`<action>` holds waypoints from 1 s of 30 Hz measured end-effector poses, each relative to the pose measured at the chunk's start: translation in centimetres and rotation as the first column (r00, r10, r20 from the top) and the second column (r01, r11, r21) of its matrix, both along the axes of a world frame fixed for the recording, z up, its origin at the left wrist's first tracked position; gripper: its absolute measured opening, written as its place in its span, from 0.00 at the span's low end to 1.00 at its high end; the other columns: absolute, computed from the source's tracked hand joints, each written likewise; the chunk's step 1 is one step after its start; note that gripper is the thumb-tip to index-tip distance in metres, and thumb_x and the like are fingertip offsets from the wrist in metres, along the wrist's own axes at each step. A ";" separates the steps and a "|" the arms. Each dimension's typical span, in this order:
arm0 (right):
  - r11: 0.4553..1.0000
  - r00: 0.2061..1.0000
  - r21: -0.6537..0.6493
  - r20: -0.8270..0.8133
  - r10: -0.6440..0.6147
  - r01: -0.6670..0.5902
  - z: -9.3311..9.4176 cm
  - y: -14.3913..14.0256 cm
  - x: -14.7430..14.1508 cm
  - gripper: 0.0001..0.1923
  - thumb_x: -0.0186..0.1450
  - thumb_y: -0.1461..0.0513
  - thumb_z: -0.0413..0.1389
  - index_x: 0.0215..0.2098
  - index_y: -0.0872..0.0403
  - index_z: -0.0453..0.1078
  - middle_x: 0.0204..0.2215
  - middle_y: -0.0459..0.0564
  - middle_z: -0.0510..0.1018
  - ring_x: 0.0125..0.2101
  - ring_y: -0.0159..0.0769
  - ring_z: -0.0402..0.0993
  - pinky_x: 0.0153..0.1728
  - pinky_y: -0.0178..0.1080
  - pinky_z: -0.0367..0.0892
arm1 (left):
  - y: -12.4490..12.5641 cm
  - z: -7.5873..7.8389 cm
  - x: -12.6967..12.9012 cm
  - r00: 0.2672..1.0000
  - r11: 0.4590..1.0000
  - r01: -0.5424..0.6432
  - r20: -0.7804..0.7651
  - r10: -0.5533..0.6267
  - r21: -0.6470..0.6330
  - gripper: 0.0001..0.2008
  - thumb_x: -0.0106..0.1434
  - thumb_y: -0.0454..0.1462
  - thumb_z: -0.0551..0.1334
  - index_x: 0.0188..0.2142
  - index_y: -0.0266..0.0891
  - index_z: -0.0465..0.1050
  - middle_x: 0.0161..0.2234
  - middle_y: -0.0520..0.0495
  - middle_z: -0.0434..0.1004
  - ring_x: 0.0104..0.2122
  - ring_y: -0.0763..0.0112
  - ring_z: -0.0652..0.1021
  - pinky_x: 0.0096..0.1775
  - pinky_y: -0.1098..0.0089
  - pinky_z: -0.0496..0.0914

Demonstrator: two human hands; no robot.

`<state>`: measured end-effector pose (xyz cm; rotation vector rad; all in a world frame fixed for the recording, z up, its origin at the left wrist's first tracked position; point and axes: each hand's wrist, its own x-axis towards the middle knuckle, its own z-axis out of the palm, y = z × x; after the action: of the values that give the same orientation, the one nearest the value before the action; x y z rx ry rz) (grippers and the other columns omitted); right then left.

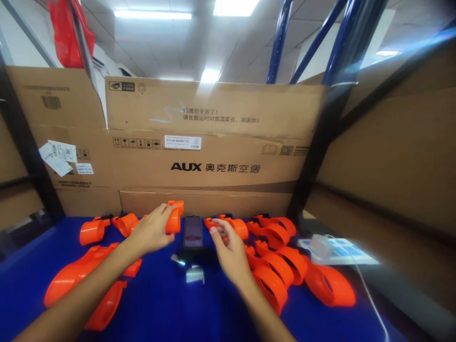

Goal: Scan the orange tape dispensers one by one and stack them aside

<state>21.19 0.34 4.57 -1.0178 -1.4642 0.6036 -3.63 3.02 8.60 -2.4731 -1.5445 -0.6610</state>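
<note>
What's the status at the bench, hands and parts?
Left hand gripping an orange plastic part, lifted. Right hand open, fingers at an orange piece beside the phone. More orange parts both sides.

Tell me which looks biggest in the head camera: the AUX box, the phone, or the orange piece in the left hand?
1. AUX box, by far.
2. Phone and orange piece in the left hand look alike; I can't rank them.

Warehouse — racking, cardboard cartons
</note>
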 end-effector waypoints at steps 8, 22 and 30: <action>0.996 0.997 0.022 -0.020 -0.081 0.081 0.2 0.0 0.3 0.17 0.67 0.51 0.55 0.46 0.52 0.74 0.38 0.52 0.81 0.36 0.41 0.76 0.36 0.40 0.70 | 3.5 -2.3 1.6 0.950 0.993 -0.084 -0.307 0.054 -0.085 0.31 0.52 0.43 0.64 0.55 0.35 0.67 0.51 0.31 0.75 0.52 0.42 0.72 0.53 0.49 0.61; 0.999 0.999 0.021 0.022 -0.043 0.042 0.7 -0.5 0.3 0.16 0.68 0.50 0.53 0.43 0.52 0.75 0.36 0.52 0.81 0.35 0.42 0.75 0.36 0.40 0.69 | 4.1 -3.2 -4.5 0.971 0.981 -0.062 -0.237 0.017 -0.184 0.46 0.40 0.38 0.72 0.61 0.42 0.63 0.55 0.32 0.73 0.54 0.40 0.72 0.54 0.48 0.61; 0.999 0.999 0.013 -0.016 -0.047 0.047 1.0 -0.7 0.2 0.16 0.67 0.50 0.54 0.42 0.52 0.75 0.35 0.52 0.81 0.33 0.43 0.74 0.35 0.41 0.69 | 2.1 -1.1 -5.0 0.962 0.994 0.037 -0.267 -0.064 -0.106 0.41 0.46 0.37 0.67 0.61 0.44 0.64 0.53 0.37 0.72 0.52 0.45 0.71 0.54 0.52 0.62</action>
<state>21.41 -0.41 5.62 -1.0321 -1.4251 0.5661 -8.61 5.11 7.48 -2.5526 -1.4475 -0.2425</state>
